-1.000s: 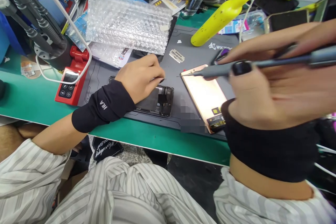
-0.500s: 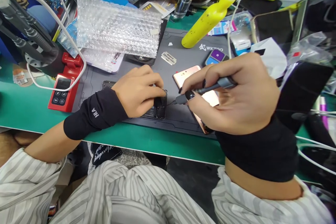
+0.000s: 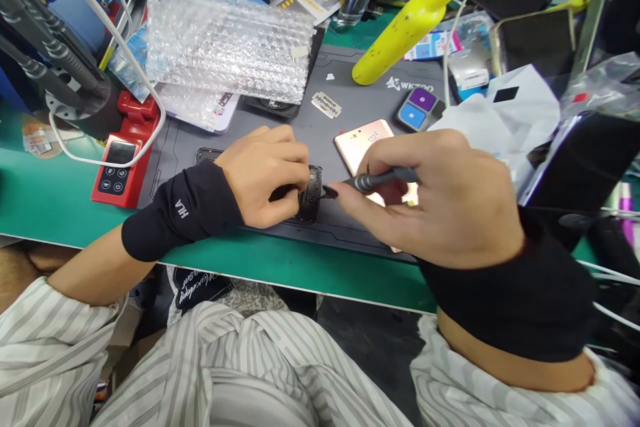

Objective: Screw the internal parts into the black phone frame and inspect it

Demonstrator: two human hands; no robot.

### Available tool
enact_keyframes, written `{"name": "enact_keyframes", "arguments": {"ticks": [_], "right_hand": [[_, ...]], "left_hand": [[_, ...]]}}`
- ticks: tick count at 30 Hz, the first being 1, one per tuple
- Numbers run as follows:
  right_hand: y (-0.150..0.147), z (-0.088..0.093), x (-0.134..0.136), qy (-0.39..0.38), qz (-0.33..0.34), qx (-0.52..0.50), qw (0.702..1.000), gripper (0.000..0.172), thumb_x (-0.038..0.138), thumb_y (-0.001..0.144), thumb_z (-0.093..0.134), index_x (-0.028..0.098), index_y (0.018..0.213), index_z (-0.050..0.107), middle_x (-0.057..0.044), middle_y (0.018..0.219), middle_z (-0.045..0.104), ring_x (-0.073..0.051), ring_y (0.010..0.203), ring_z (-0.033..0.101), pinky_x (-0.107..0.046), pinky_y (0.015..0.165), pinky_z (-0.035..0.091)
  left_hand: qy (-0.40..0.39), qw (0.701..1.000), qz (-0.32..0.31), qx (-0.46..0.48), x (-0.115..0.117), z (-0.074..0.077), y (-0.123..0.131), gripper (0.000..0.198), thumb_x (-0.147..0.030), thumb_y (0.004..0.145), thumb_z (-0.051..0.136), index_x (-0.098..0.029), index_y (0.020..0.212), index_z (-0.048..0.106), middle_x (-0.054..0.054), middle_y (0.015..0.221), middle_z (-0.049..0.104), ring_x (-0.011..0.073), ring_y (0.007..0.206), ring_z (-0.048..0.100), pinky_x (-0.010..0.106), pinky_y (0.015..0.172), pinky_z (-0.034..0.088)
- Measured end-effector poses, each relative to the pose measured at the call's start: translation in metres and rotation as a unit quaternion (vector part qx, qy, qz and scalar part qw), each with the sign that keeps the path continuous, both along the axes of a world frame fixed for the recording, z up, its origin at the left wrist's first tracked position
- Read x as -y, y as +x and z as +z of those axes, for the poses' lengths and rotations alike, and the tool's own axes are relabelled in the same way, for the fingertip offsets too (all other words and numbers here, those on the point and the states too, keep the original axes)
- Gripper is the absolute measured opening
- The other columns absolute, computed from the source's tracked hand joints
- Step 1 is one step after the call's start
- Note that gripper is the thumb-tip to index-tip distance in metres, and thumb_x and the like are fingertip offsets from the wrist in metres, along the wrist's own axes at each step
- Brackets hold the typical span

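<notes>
A dark phone frame (image 3: 312, 195) lies across the grey work mat, its inside facing up. My left hand (image 3: 267, 177) rests over its middle with curled fingers gripping it, so most of the frame is hidden; its right end and far left corner show. My right hand (image 3: 440, 197) is closed around a dark grey screwdriver (image 3: 383, 179), held slanted with its point toward the frame's right end. Whether the tip touches the frame I cannot tell. Beneath the right hand, partly covered, lies a rose-gold phone back (image 3: 357, 141).
Farther back on the mat (image 3: 345, 73) are a razor blade (image 3: 327, 105), a yellow bottle with a thin nozzle (image 3: 400, 33) and a purple-and-blue block (image 3: 419, 108). Bubble wrap (image 3: 227, 40) covers the back left. A red device (image 3: 117, 170) and a white cable (image 3: 155, 90) stand left.
My right hand has rolled over from palm side to back side, and the screwdriver has turned with it, staying beside the frame's right end. My left fingers have shifted slightly left, uncovering more of that end.
</notes>
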State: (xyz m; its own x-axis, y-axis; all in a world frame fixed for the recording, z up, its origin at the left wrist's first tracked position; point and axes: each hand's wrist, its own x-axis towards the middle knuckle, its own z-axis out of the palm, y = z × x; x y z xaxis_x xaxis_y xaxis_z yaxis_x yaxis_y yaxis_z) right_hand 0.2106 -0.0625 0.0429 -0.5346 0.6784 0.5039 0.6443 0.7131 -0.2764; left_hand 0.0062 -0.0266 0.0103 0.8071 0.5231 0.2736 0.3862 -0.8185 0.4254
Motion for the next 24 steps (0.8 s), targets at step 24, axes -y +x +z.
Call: {"name": "enact_keyframes", "arguments": {"ticks": [24], "right_hand": [[0.003, 0.001, -0.005, -0.133, 0.068, -0.085, 0.985, 0.029, 0.018, 0.063, 0.061, 0.028, 0.081, 0.04, -0.006, 0.101, 0.066, -0.03, 0.1, 0.062, -0.05, 0.087, 0.051]], "left_hand": [[-0.018, 1.0, -0.024, 0.001, -0.003, -0.003, 0.002, 0.017, -0.019, 0.07, 0.048, -0.024, 0.07, 0.064, 0.004, 0.083, 0.066, 0.0218, 0.083, 0.057, 0.039, 0.071, 0.045]]}}
